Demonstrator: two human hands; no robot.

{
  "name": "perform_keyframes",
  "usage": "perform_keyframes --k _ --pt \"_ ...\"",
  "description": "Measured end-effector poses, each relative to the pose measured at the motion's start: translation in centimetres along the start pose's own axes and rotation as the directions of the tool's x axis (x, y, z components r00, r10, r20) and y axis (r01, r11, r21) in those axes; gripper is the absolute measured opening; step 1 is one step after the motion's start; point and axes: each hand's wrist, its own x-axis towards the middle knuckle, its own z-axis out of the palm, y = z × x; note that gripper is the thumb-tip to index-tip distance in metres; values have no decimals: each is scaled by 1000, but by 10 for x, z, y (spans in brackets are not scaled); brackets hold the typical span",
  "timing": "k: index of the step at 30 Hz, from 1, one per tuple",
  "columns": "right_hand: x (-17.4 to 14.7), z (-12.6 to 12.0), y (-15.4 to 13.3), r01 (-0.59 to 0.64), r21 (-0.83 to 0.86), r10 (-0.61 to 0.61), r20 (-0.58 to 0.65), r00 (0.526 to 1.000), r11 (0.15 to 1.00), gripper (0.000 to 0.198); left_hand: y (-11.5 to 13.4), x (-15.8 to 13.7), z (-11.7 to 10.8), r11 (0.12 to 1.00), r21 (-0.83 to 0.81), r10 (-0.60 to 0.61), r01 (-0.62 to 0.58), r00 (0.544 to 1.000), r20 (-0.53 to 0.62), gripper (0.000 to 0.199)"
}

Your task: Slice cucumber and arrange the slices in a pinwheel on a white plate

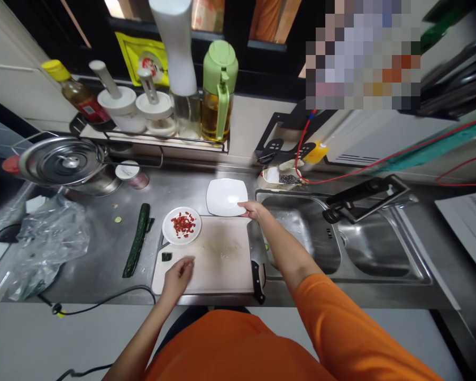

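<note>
My right hand (pixel 250 209) grips the right edge of a white squarish plate (pixel 226 196) above the back edge of the cutting board (pixel 222 275). Over the board's left part, my left hand (pixel 180 272) is closed, its fingers curled together; whether anything is inside cannot be made out. Just beyond it lies a short dark green cucumber piece (pixel 166 256). A round white plate (pixel 165 227) bearing small red pieces rests at the board's back left corner. Left of the board is a long cucumber (pixel 138 243), with another small dark green piece against it.
A black-handled knife (pixel 257 283) lies at the board's right edge. The double sink (pixel 333 270) is on the right. On the left are a plastic bag (pixel 51 238), a lidded pot (pixel 69 164) and a jar (pixel 133 174). A rack (pixel 158 142) of bottles lines the wall.
</note>
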Motion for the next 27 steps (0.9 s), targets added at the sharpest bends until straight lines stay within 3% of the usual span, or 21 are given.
perform_keyframes --k 6,10,13,15,17,22,25,27 --pt "0 2 -3 9 -209 -43 -158 986 978 50 -4 -8 -10 994 111 9 -2 998 -61 32" --pt "-7 0 -10 17 -368 -114 -245 963 930 54 -7 -11 -27 965 259 14 50 971 -237 29" --pt "-25 -1 -13 88 -633 -363 -320 875 769 57 -8 -5 -37 921 380 84 82 913 -399 32" --pt "-46 -2 -5 102 -719 -455 -317 832 688 58 -10 3 -40 898 429 113 102 887 -448 41" --pt "-76 -1 16 63 -797 -464 -284 839 601 55 -13 12 -40 883 450 105 131 881 -462 46" --pt "-157 3 108 31 -940 -332 -89 939 340 47 -19 19 -35 890 435 74 134 900 -429 37" --pt "-184 5 150 9 -961 -308 -80 948 277 44 -9 11 -23 933 342 34 108 922 -386 37" --pt "-192 7 164 1 -963 -323 -89 942 270 40 5 5 -5 962 264 8 69 960 -280 37"
